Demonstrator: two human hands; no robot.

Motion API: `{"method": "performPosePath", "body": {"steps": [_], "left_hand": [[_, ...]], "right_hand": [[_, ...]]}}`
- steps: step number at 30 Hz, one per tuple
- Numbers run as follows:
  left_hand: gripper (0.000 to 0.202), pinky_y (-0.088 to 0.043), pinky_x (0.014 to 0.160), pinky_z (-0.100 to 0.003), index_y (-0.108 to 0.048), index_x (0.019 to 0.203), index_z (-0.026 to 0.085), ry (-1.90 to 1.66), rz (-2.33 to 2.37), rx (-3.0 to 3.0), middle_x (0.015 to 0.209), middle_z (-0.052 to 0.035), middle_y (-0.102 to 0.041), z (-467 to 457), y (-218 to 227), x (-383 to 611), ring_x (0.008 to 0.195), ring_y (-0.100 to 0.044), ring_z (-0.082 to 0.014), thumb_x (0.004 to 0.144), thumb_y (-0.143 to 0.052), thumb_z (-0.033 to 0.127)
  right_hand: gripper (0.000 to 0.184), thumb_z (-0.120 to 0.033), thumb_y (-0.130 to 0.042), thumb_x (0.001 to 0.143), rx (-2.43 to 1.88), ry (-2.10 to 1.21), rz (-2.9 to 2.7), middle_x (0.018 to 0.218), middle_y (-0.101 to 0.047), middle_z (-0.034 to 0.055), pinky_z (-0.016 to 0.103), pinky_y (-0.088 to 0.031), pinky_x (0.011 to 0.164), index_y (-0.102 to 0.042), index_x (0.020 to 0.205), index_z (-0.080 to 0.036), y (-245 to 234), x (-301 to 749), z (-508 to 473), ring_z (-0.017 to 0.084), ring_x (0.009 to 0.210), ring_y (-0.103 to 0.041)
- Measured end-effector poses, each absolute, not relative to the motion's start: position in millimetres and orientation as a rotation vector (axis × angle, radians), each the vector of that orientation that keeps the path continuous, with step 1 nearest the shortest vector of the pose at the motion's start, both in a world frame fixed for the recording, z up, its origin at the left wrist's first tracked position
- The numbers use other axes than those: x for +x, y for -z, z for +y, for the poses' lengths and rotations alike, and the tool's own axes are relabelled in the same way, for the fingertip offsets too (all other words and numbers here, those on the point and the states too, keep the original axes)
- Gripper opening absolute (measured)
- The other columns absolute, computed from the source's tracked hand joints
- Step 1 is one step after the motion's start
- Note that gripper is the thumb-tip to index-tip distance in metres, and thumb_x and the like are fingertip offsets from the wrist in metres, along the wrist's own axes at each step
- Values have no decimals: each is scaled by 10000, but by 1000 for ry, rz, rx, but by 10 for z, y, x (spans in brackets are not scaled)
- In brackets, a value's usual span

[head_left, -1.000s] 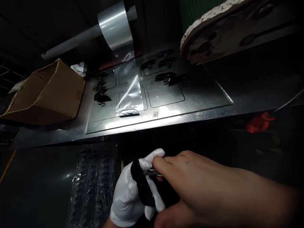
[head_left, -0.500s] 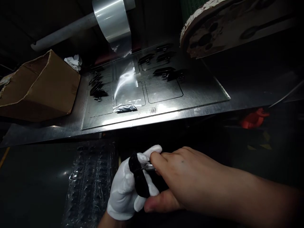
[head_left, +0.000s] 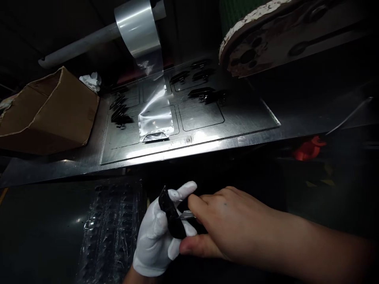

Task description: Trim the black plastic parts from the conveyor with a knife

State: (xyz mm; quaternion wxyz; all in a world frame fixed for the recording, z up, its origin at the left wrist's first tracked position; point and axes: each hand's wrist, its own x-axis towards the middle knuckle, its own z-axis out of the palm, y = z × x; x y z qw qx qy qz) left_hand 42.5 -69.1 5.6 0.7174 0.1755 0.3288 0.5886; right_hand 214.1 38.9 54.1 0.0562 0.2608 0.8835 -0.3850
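Note:
My left hand, in a white glove, grips a small black plastic part low in the middle of the view. My bare right hand pinches a thin metal tool, whose tip touches the black part. Both hands work below the front edge of a shiny metal plate. On that plate lie several more black parts in outlined squares, and a strip of clear film hangs down from a roll onto the plate's middle.
A brown cardboard box stands open at the left of the bench. A clear blister tray lies left of my hands. A large worn round disc juts in at upper right. Something red sits under the bench at right.
The view has shifted a little. My hands stayed together on the black part; the gloved hand turned it slightly and the tool tip stays against it.

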Motion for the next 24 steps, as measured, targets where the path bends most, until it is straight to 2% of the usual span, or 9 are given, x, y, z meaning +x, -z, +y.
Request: {"method": "performPosePath", "body": {"steps": [2,3,5,8,11,13,15,18,24], "left_hand": [[338,-479,483,-155,-738,1230,226,-1342,783,391,1416,-190,-674,-678,-67,451,526,-629,-49,976,-626,419],[326,-478,470,-146,-741,1225,233,-1350,785,401,1435,-185,-663,-669,-69,460,526,-636,-49,978,-627,411],[337,-409,400,-104,-725,1251,236,-1332,759,428,1351,-193,-715,-650,-66,467,471,-606,-30,992,-607,415],[340,-380,385,-69,-715,1256,231,-1306,800,482,1285,-188,-743,-628,-57,461,489,-629,-34,1006,-588,423],[316,-439,424,-76,-705,1226,220,-1267,839,499,1104,-114,-772,-621,-61,473,576,-689,-76,993,-614,414],[324,-448,436,-79,-687,1215,207,-1227,805,518,890,-64,-755,-620,-74,503,547,-666,-74,979,-639,423],[353,-447,433,-92,-677,1203,198,-1176,799,537,797,-53,-737,-622,-98,538,530,-654,-84,959,-665,451],[413,-446,423,-121,-684,1189,183,-1084,848,516,807,-72,-734,-627,-161,567,585,-692,-136,914,-718,489],[427,-471,475,-153,-733,1106,159,-953,997,500,800,-69,-743,-586,-306,524,515,-580,-71,839,-808,484]], "right_hand": [[587,-804,-520,912,766,1393,2646,727,-697,4,277,-327,461,-580,891,-220,-492,2227,385,185,532,-617],[614,-830,-483,909,760,1551,2660,757,-692,0,273,-369,480,-581,907,-224,-458,2287,381,169,557,-612],[647,-826,-363,954,848,1876,2698,866,-701,12,280,-487,596,-617,1001,-232,-375,2431,375,167,676,-647],[528,-623,-296,1083,1329,2064,2548,1030,-728,27,315,-566,826,-673,1234,-285,-264,2636,397,195,939,-701],[359,-448,-453,1089,1452,1839,2557,1119,-737,19,336,-578,897,-667,1355,-336,-270,2745,448,207,1053,-693],[355,-345,-525,1067,1257,1638,2853,1119,-743,23,339,-576,896,-643,1401,-315,-350,2755,481,200,1038,-682],[369,-263,-544,1056,1056,1462,3100,1095,-757,18,330,-573,859,-635,1412,-295,-457,2730,510,188,992,-671],[339,-272,-538,1064,921,1241,3195,1056,-762,15,327,-566,773,-667,1376,-292,-587,2664,545,189,904,-648],[319,-324,-516,1075,797,1018,3124,979,-742,1,323,-538,717,-684,1345,-292,-655,2588,592,186,848,-612]]}}
